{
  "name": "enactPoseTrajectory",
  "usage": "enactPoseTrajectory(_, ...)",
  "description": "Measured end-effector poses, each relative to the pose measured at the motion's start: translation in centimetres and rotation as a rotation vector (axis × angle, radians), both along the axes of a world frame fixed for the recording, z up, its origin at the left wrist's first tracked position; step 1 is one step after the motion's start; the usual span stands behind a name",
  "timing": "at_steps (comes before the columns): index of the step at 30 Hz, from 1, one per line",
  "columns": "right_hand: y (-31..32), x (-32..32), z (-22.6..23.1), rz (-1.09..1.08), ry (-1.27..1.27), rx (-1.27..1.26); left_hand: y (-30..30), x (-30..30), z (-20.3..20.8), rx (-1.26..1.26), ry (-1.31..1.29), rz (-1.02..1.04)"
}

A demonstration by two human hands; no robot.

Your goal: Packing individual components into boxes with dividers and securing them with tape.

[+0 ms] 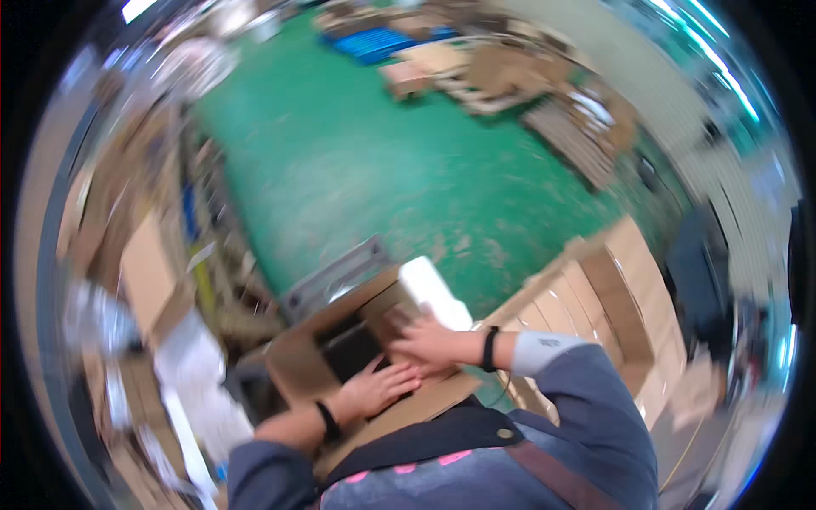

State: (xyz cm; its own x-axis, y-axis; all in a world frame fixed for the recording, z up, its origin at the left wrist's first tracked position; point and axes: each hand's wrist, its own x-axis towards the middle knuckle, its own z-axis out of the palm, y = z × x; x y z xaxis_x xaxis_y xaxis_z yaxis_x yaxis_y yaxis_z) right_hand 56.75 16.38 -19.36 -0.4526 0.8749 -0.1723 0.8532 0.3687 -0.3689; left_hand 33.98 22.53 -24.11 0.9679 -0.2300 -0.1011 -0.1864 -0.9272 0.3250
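An open cardboard box (293,361) stands right in front of me, its flaps spread, with something dark (350,350) inside. My left hand (378,389) lies over the near side of the box, fingers stretched out and holding nothing. Touching the right side of the box is my right hand (427,342), its fingers apart and smeared by motion. A near flap (425,406) sticks out between the box and my body. Just beyond the right hand is a white, blocky thing (433,293), too blurred to name.
To my right stands a large open carton (625,297) holding several cardboard pieces. White sheets (200,374) and cardboard pile up on the left. A grey metal edge (336,276) lies behind the box. Across the green floor (365,170) are a blue pallet (370,44) and stacked cardboard (501,72).
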Motion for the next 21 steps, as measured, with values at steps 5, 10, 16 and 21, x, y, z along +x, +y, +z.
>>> enactPoseTrajectory(5, 10.8, -1.0, 10.1, -0.294, 0.412, 0.712, -1.0, 0.4, -1.0, 0.122, 0.033, -0.022)
enactPoseTrajectory(10, 8.8, 0.3, 5.2, -0.205, 0.177, 0.115, 1.1, -0.2, 4.0, -0.324, 0.287, 0.031)
enactPoseTrajectory(16, 4.0, -2.1, -3.3, 0.038, 0.083, 0.101, 1.2, -7.2, 10.5, 0.155, 0.157, 0.457)
enactPoseTrajectory(21, 8.3, 2.5, -0.5, 0.156, 0.154, -0.458, 4.3, -8.4, 3.8, 0.368, -0.094, 0.957)
